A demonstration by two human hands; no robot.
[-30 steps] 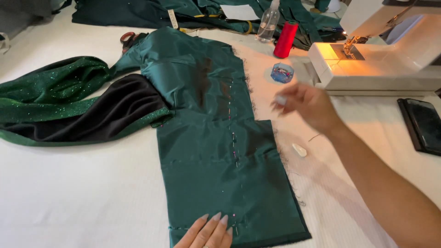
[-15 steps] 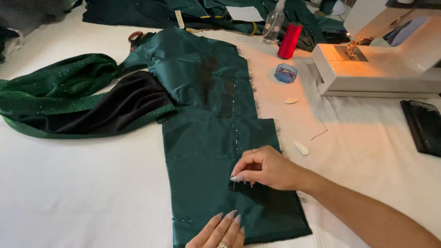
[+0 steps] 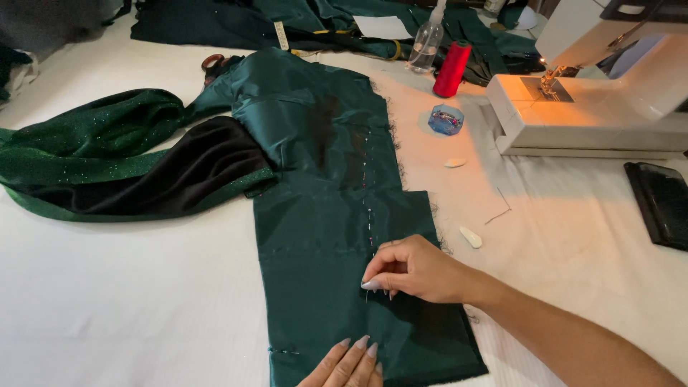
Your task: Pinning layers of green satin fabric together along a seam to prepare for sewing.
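Our right hand (image 3: 416, 271) rests on a panel of dark green satin fabric (image 3: 322, 215) spread flat on the white bench (image 3: 129, 301), its fingers (image 3: 374, 284) pinched narrow at the line of pins (image 3: 368, 193) that runs down the cloth; we cannot tell whether a pin is held between them. Our left hand (image 3: 347, 365) enters at the bottom edge, fingers extended and close together, pressing flat on the fabric just below the right hand and holding nothing.

The satin panel lies at the middle of the bench, stretching from near our hands up toward the far side. To its left, a glittery green cloth (image 3: 93, 143) with a black lining (image 3: 179, 172) lies bunched, touching the panel's upper edge. To the right, apart from the fabric, lie two small pieces of pale tailor's chalk (image 3: 470, 237), a blue pin box (image 3: 446, 119) and a red spool of thread (image 3: 452, 69) beside a clear spray bottle (image 3: 426, 43). A white sewing machine (image 3: 595, 107) with its lamp lit stands at the far right, a black flat object (image 3: 663, 203) just in front of it.
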